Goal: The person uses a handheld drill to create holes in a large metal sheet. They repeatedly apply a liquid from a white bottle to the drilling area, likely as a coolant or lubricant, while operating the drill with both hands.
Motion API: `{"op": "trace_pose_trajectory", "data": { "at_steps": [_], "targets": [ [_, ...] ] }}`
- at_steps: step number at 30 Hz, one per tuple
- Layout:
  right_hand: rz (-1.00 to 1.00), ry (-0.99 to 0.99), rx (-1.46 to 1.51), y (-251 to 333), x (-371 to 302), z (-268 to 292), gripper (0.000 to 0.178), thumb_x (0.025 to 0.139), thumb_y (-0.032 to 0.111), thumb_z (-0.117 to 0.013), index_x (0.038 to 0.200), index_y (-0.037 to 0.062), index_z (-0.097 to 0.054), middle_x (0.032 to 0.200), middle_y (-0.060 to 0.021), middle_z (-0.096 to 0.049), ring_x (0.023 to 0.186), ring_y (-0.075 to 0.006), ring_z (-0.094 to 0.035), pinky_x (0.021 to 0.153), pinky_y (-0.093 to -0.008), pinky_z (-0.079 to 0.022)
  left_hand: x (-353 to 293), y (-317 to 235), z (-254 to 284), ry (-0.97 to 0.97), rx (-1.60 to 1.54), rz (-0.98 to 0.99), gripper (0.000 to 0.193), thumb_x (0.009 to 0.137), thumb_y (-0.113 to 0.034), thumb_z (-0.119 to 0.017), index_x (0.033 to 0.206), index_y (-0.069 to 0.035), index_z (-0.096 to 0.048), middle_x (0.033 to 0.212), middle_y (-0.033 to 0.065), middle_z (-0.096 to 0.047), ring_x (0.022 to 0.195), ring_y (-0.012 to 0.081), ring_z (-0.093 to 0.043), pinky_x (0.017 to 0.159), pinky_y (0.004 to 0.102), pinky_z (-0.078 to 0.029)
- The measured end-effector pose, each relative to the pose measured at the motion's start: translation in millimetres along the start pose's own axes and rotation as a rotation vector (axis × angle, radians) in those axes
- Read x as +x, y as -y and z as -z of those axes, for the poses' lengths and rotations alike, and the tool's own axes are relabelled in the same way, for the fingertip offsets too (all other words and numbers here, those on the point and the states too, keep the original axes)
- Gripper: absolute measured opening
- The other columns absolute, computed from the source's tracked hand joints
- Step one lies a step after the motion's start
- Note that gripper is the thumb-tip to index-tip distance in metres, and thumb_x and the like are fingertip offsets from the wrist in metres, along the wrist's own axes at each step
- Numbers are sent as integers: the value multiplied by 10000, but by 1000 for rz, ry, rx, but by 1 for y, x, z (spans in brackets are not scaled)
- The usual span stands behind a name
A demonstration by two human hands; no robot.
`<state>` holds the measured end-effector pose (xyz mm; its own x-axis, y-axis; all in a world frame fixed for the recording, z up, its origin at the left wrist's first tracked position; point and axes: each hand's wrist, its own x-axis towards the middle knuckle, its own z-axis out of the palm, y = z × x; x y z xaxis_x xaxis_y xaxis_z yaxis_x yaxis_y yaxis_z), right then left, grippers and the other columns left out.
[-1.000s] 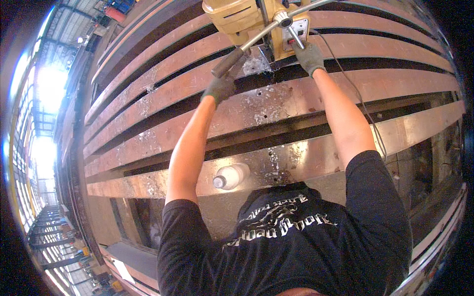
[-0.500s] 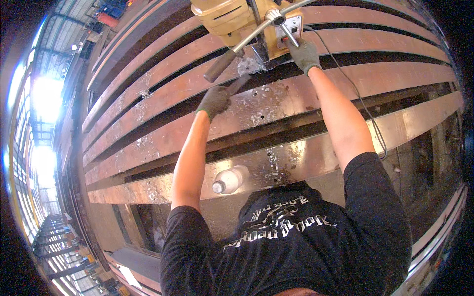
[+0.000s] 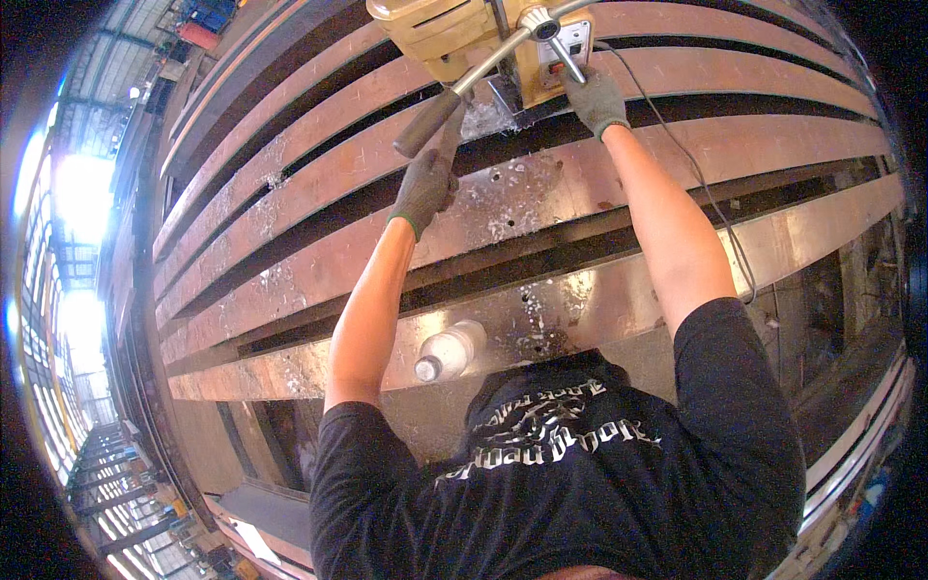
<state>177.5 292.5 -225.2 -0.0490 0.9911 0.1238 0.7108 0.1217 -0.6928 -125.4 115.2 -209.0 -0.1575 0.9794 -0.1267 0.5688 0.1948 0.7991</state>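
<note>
A yellow drilling machine (image 3: pixel 425 34) with a spoked feed handle (image 3: pixel 541 27) stands on the steel plates at the top. My gloved left hand (image 3: pixel 423 188) is closed around a thin, flat tool (image 3: pixel 450 133); its exact kind is unclear. The tool points up past the handle's dark grip (image 3: pixel 425 124), towards a heap of metal chips (image 3: pixel 486 118) beside the machine's base. My gloved right hand (image 3: pixel 597 102) rests at the machine's control panel (image 3: pixel 576 43), against the end of another spoke. Its fingertips are hidden there, so its grip cannot be made out.
Long brown steel plates (image 3: pixel 290 300) lie in rows with dark gaps between them. Chips and drilled holes (image 3: pixel 510 223) mark the plates. A clear bottle (image 3: pixel 454 348) lies on the nearest plate. A black cable (image 3: pixel 691 164) runs from the machine down the right side.
My left hand has moved slightly up and right, carrying the flat tool from below the dark grip to beside and behind it. My right hand stays at the panel.
</note>
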Motion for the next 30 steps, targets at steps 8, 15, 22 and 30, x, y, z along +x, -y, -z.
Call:
{"op": "trace_pose_trajectory", "data": {
  "at_steps": [8,15,22,30],
  "targets": [
    [19,-62,-33,9,-3,2,541,954,565,-558,1103,85,-756,1029,-258,-723,1017,-452,-685,867,-512,-538,0,21,-1,185,108,9,265,1051,-255,-504,920,-50,-612,685,66,-624,539,165,-593,493,363,-481],
    [18,-66,7,15,-10,1,541,956,582,-550,1119,110,-758,1040,-236,-733,1031,-450,-683,881,-515,-537,16,93,40,422,177,-62,305,1003,-268,-580,1138,0,-634,800,75,-658,596,151,-600,509,320,-482],
    [46,-83,19,15,-16,14,561,947,574,-580,1130,71,-748,1046,-261,-726,1022,-455,-687,886,-519,-540,56,93,86,47,615,-422,353,972,-310,-623,1187,-30,-639,957,211,-708,879,417,-684,799,477,-554],
    [35,-97,-16,5,-4,0,559,946,562,-586,1136,61,-745,1045,-266,-724,1030,-456,-684,889,-519,-538,119,159,-20,-10,705,-349,274,1025,-243,-492,1138,-65,-667,1096,195,-729,1054,402,-691,920,493,-529]
  ]
}}
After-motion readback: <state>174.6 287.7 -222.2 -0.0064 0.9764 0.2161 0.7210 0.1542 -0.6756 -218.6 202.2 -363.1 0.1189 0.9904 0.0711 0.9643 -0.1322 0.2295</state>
